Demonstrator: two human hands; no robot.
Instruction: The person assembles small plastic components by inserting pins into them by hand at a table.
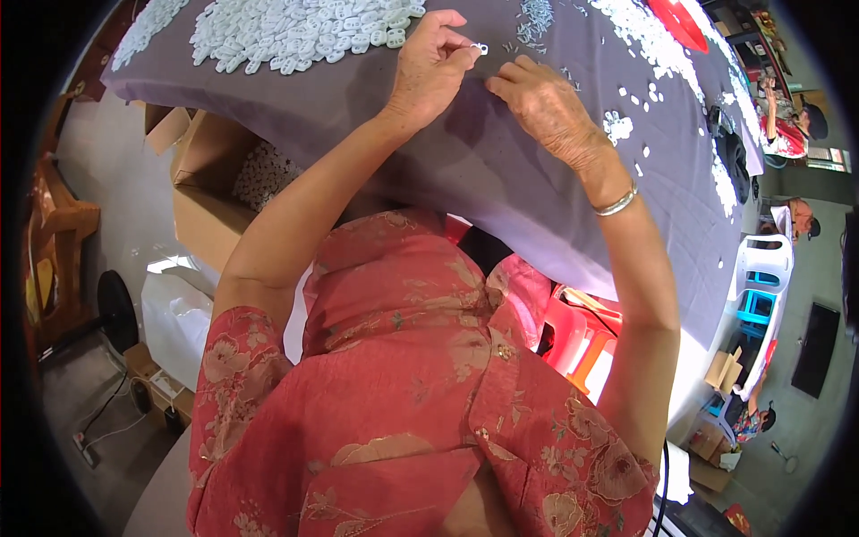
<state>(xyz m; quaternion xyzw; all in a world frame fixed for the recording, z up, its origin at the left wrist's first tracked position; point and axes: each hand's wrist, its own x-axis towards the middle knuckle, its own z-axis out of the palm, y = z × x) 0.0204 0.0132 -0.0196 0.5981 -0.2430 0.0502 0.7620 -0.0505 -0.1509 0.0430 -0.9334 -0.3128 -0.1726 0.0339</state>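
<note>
Between the thumb and fingertips of my left hand (431, 76) is a small white plastic piece (480, 49) with holes in it. My right hand (546, 106) is close by on the right, its fingers curled and pinched together; whatever they hold is hidden. Just beyond that hand lies a small heap of screws (535, 20), with a few strewn around it. A broad pile of pale plastic pieces (300, 36) covers the far left of the table, and its right edge reaches my left hand. Small white parts (616, 127) sit beside my right wrist.
A grey-purple cloth (304, 112) covers the table. More white parts (649, 40) spread along its right side near a red dish (680, 22). An open cardboard box (210, 210) with small pieces stands below the left edge. Other people and chairs (768, 259) are at right.
</note>
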